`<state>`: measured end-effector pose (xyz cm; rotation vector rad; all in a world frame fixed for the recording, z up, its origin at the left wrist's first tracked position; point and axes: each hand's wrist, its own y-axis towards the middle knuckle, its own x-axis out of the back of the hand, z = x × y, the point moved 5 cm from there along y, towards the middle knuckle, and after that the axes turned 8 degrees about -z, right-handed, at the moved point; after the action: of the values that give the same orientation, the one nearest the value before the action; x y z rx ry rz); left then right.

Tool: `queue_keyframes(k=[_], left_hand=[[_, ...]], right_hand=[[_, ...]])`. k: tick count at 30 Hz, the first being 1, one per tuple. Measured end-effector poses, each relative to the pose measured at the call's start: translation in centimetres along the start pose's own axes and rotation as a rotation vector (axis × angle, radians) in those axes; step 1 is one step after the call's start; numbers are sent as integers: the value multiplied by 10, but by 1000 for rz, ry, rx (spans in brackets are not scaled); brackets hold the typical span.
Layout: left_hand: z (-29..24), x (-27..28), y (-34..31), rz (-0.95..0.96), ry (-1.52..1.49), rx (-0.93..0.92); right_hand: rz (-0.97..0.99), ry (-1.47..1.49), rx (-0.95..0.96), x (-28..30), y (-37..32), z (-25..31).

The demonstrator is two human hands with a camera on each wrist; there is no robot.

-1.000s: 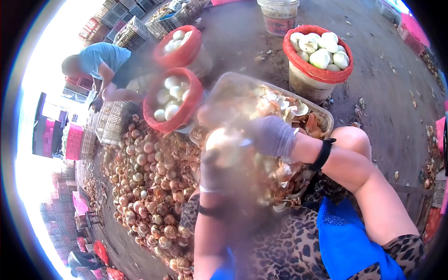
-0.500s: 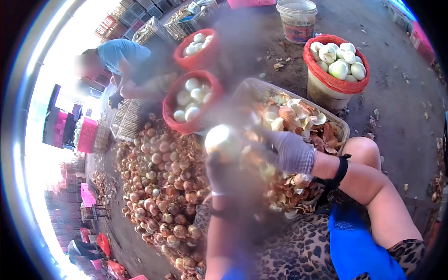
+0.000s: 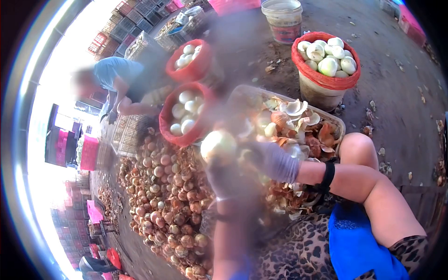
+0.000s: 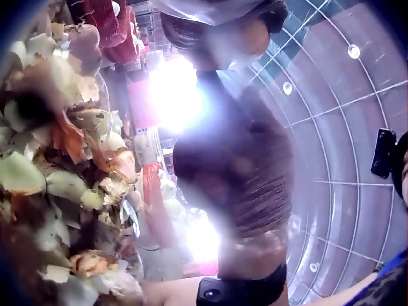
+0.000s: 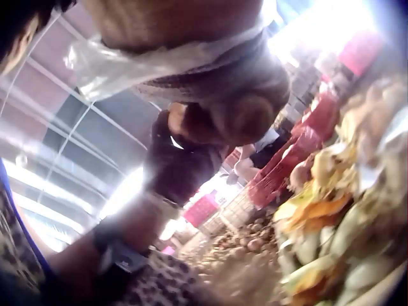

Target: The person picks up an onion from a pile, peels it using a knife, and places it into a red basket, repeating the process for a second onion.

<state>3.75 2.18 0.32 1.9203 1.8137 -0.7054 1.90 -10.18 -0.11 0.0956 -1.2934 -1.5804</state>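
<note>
A peeled, pale onion sits in my gloved left hand, whose fingers curl round its lower side. A grey glove covers my right hand, close beside the onion over the tub of onion skins. Blur hides its fingertips in the head view. In the right wrist view the right hand has bent fingers next to the left hand, and a thin bright glint shows between them; I cannot tell what the right hand holds. Loose skins fill the left wrist view's left side.
Unpeeled onions cover the ground at the left. Peeled onions fill red-mesh-lined buckets, one more such bucket standing beyond the tub. Behind it is a white bucket. A person bends over a crate.
The view has shifted slightly. The left hand keeps the pale onion, which stays in about the same place, and the right hand remains close beside it with small movements.
</note>
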Motion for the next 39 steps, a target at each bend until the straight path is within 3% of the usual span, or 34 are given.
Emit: queue_keyframes(k=[1, 2, 3, 5, 7, 8, 10, 15, 18, 21, 24, 26, 28, 31, 32, 34, 35, 39], left_hand=[[-6, -3, -2, -68, 140, -70], [-8, -10, -5, -53, -25, -21], [-8, -14, -7, -39, -188, 33], [3, -15, -1, 285, -646, 174], [7, -14, -2, 308, -613, 176], [6, -13, -6, 175, -343, 119], [8, -10, -8, 56, -48, 55], [4, -21, -12, 69, 149, -52], [18, -14, -14, 128, 38, 147], [25, -14, -15, 138, -238, 287], [20, -37, -25, 228, -627, 395], [17, -41, -20, 221, -639, 387], [15, -37, -10, 181, -466, 327], [19, -33, -2, 157, -337, 299], [20, -33, -1, 157, -320, 297], [22, -31, 2, 154, -290, 286], [20, -32, 2, 152, -277, 281], [15, -27, 9, 110, -196, 253]], right_hand=[[-57, 15, 53, -6, -6, -7], [-114, 26, 107, -3, -2, -6], [-103, 101, 10, -2, 1, -12], [-80, 247, -189, 3, 9, -22], [-51, 385, -390, 12, 19, -28], [-46, 449, -497, 17, 20, -30], [-68, 373, -404, 26, 30, -22], [2, 233, -318, 28, 27, -27], [83, 351, -551, 21, 23, -42], [-35, 338, -656, 0, 9, -63], [213, 88, -453, -6, 10, -69], [400, -150, -311, 6, 18, -62], [423, -122, -262, 4, 16, -65], [286, 371, -449, -8, 8, -78], [297, 540, -595, 11, 21, -64], [256, 661, -704, 19, 28, -53], [211, 616, -668, 20, 27, -45], [208, 1107, -969, 28, 20, -25]])
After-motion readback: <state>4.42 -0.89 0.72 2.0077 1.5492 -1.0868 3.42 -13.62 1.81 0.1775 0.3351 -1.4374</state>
